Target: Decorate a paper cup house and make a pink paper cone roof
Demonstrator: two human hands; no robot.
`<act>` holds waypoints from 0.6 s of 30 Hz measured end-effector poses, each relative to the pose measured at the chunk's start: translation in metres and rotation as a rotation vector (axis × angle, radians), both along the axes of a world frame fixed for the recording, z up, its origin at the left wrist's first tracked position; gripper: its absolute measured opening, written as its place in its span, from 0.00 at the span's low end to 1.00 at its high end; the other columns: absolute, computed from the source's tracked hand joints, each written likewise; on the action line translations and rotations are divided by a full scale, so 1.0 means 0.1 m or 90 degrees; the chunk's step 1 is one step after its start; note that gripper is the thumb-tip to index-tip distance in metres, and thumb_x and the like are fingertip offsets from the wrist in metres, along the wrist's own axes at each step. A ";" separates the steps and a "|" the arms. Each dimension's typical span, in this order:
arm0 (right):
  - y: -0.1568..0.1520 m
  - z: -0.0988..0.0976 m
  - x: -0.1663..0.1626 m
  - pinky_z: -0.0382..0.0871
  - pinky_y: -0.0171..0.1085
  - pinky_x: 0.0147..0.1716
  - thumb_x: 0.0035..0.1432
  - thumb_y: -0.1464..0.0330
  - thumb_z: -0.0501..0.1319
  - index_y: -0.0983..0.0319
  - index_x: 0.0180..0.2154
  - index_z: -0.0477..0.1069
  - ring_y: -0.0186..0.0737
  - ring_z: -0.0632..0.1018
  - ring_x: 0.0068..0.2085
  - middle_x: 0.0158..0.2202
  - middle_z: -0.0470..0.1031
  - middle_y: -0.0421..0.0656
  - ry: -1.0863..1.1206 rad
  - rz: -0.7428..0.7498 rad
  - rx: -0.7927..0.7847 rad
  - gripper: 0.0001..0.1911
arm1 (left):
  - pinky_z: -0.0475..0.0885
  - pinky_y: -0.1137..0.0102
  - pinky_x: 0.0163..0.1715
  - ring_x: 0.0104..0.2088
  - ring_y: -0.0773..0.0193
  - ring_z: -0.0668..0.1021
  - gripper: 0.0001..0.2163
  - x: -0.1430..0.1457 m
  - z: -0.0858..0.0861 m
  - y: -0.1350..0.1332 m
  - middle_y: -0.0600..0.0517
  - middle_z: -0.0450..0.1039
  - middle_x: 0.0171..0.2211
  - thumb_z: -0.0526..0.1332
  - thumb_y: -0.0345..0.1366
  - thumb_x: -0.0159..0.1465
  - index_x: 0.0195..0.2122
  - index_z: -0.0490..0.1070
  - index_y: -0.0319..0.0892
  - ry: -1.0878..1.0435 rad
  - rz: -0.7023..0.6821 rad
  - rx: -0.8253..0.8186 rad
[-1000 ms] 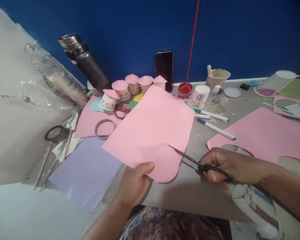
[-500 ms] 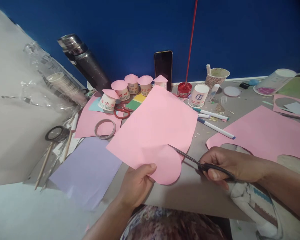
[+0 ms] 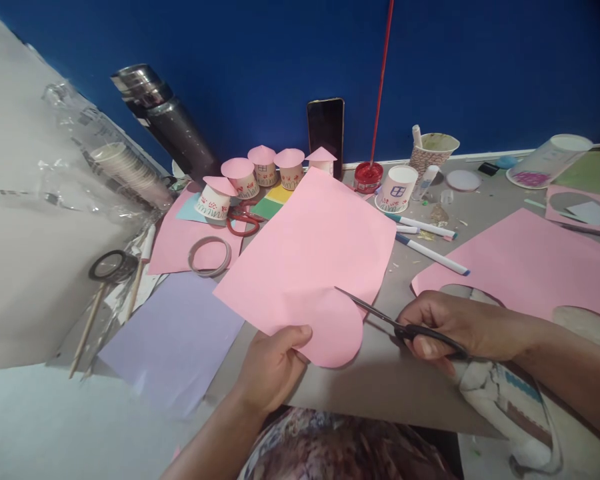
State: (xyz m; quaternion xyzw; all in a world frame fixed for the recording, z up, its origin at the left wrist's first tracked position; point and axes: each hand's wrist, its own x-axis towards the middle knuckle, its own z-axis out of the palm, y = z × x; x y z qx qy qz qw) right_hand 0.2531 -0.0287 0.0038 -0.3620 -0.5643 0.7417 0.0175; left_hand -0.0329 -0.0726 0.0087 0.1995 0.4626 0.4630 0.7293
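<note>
Cutting one pink sheet [image 3: 310,260], one scissors [image 3: 370,311] (black)

The left hand [image 3: 273,363] is hanging over the near edge of the worktop [image 3: 405,390], thumb pressing on top, fingers curling underneath in a tight pinch. The right hand [image 3: 445,327] is sitting low toward the right edge, knuckles up, fingers gripping closed, forearm stretching off rightward
</note>
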 end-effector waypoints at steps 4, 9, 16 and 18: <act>0.01 0.01 0.00 0.49 0.33 0.22 0.53 0.37 0.67 0.63 0.26 0.69 0.31 0.64 0.23 0.20 0.69 0.38 -0.016 0.000 0.012 0.34 | 0.74 0.52 0.63 0.61 0.41 0.78 0.21 0.00 0.01 0.01 0.46 0.86 0.48 0.70 0.34 0.54 0.50 0.82 0.44 0.006 -0.007 0.007; 0.02 0.03 -0.01 0.49 0.33 0.22 0.53 0.37 0.67 0.62 0.25 0.68 0.30 0.63 0.22 0.19 0.69 0.38 -0.024 0.008 0.011 0.34 | 0.74 0.52 0.63 0.60 0.41 0.79 0.22 -0.02 0.01 0.03 0.45 0.86 0.46 0.71 0.33 0.54 0.51 0.82 0.41 -0.008 -0.017 0.002; 0.01 0.00 0.00 0.50 0.33 0.22 0.55 0.40 0.68 0.63 0.26 0.69 0.30 0.64 0.22 0.20 0.68 0.38 -0.025 0.013 0.010 0.32 | 0.71 0.48 0.65 0.60 0.37 0.79 0.16 -0.10 0.00 0.05 0.40 0.85 0.46 0.70 0.38 0.60 0.46 0.84 0.34 -0.047 -0.043 -0.001; 0.01 -0.01 0.01 0.51 0.33 0.23 0.56 0.42 0.68 0.62 0.27 0.69 0.31 0.65 0.23 0.20 0.68 0.37 -0.028 0.015 0.004 0.30 | 0.70 0.48 0.65 0.61 0.36 0.78 0.15 -0.11 0.00 0.06 0.39 0.85 0.47 0.69 0.38 0.61 0.45 0.84 0.34 -0.052 -0.044 -0.001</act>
